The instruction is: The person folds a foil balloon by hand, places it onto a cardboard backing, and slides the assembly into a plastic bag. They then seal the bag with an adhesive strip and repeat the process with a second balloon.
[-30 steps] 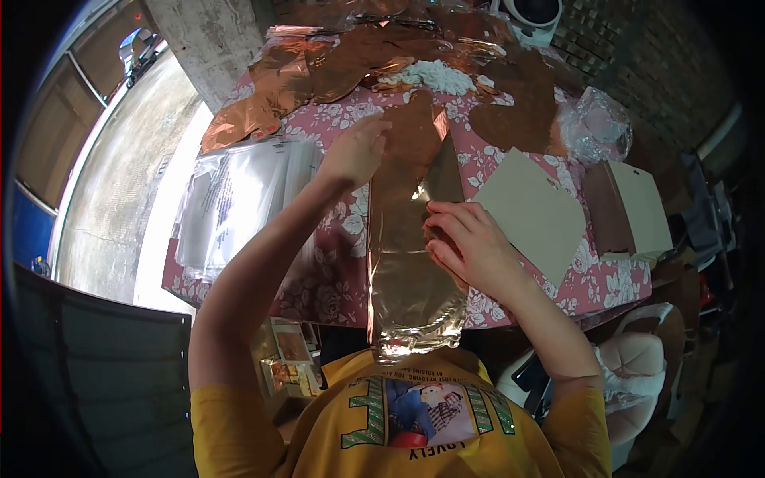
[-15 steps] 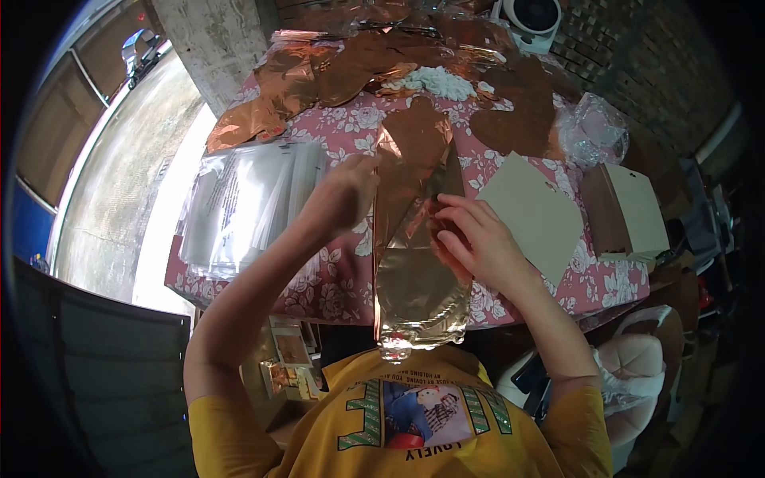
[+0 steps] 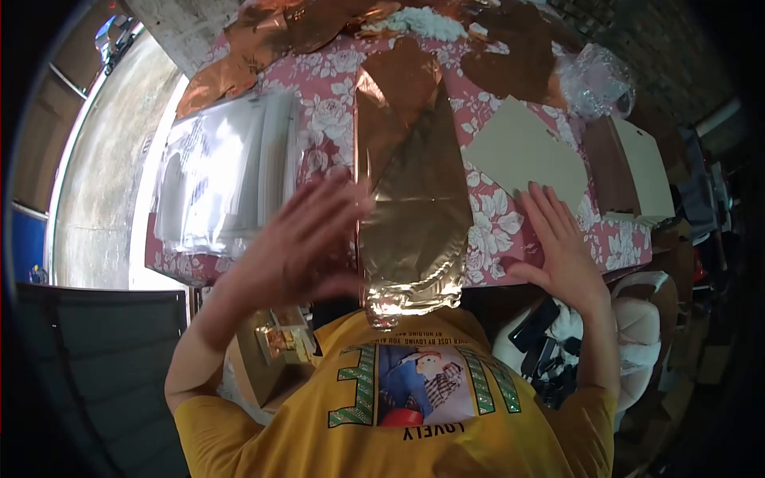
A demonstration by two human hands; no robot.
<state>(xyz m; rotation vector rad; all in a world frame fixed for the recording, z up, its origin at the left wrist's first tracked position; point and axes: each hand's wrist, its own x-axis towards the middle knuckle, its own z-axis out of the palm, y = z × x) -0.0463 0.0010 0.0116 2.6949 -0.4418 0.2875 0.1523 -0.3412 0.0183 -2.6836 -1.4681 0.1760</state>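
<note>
A long copper-gold foil balloon (image 3: 410, 199) lies flat on the floral tablecloth (image 3: 327, 111), its lower end hanging over the table's near edge toward my yellow shirt. My left hand (image 3: 307, 243) is raised beside the foil's left edge, fingers spread, blurred, holding nothing. To the right of the foil, my right hand (image 3: 558, 243) hovers palm-out over the table's edge, fingers apart and empty. Neither hand grips the foil.
A stack of clear plastic bags (image 3: 219, 179) lies on the left of the table. Cream cards (image 3: 522, 151) and a card box (image 3: 633, 171) sit on the right. More copper foil (image 3: 279, 32) and crumpled clear plastic (image 3: 594, 80) lie at the back.
Both hands have let go of the foil and drawn back toward me, fingers spread. The foil now lies flatter on the table. The view has tilted down.
</note>
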